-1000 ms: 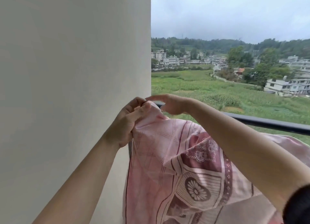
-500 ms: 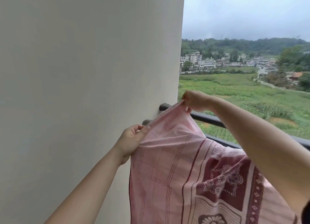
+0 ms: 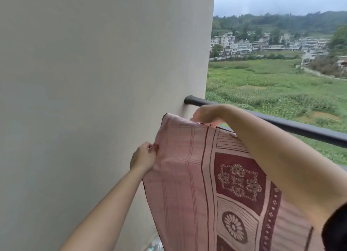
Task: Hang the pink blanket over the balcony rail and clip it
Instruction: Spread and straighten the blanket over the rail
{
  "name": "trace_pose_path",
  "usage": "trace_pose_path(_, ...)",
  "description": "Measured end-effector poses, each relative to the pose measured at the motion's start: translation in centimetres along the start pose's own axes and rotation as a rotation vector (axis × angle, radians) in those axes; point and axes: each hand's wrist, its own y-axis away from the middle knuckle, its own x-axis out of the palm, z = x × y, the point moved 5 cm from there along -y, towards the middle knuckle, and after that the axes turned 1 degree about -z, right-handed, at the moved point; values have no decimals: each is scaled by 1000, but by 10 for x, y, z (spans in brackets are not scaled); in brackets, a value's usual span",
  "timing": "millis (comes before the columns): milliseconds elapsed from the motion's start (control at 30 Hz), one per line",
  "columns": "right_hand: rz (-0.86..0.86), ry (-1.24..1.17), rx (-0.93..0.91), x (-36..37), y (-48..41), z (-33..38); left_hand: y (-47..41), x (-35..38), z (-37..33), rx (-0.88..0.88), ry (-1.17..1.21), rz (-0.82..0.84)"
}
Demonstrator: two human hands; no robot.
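The pink blanket (image 3: 189,177), with a maroon flower pattern, hangs in front of me at lower centre and right. My left hand (image 3: 143,157) pinches its left edge, below the top corner. My right hand (image 3: 207,113) grips its top edge just in front of the dark balcony rail (image 3: 293,127). The blanket's top corner stands a little below and left of the rail's wall end. Whether the cloth lies over the rail further right is hidden by my right arm. No clip is visible.
A plain white wall (image 3: 93,100) fills the left half, and the rail runs from it down to the right. Beyond the rail lie green fields, houses and wooded hills. Something pale lies on the floor at the wall's foot (image 3: 155,244).
The view has swung left, so the rail sits further right. My hands have spread apart along the blanket's edge: the left hand went lower, and the top corner now stands free.
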Motion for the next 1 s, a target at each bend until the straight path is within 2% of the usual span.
trace_pose_path(100, -41, -25, -31, -11, 21, 0, -16, -5, -21, 21, 62, -48)
trace_pose_path(200, -18, 163, -46, -5, 52, -5, -27, -13, -51, 58, 353, -58)
trace_pose_path(233, 8, 222, -32, 1, 64, -8, -26, -15, -64, 102, 382, -61)
trace_pose_path(300, 79, 301, -35, 12, 86, -11, -27, -19, -84, 195, 324, -121)
trace_pose_path(367, 83, 252, -46, 17, 110, -17, -33, -23, -90, 221, 240, -209)
trace_pose_path(433, -14, 222, -32, 17, 130, -25, -43, -23, -84, 177, 160, -212)
trace_pose_path(567, -282, 308, -33, 26, 167, -39, -44, -19, -84, 140, -35, -167)
trace_pose_path(667, -422, 347, 10, 29, 202, -56, -22, -22, -103, 166, -26, -285)
trace_pose_path(700, -471, 356, 38, 29, 215, -64, -10, -20, -115, 254, -24, -333)
trace_pose_path(767, -555, 370, 150, 28, 245, -86, 26, -9, -148, 557, -59, -360)
trace_pose_path(867, -630, 393, 352, 32, 291, -123, 98, 28, -198, 1004, -67, -186)
trace_pose_path(933, -746, 419, 425, 41, 325, -143, 141, 56, -214, 1151, -97, -78)
trace_pose_path(1000, -916, 415, 495, 55, 362, -162, 163, 77, -215, 1167, -139, -88)
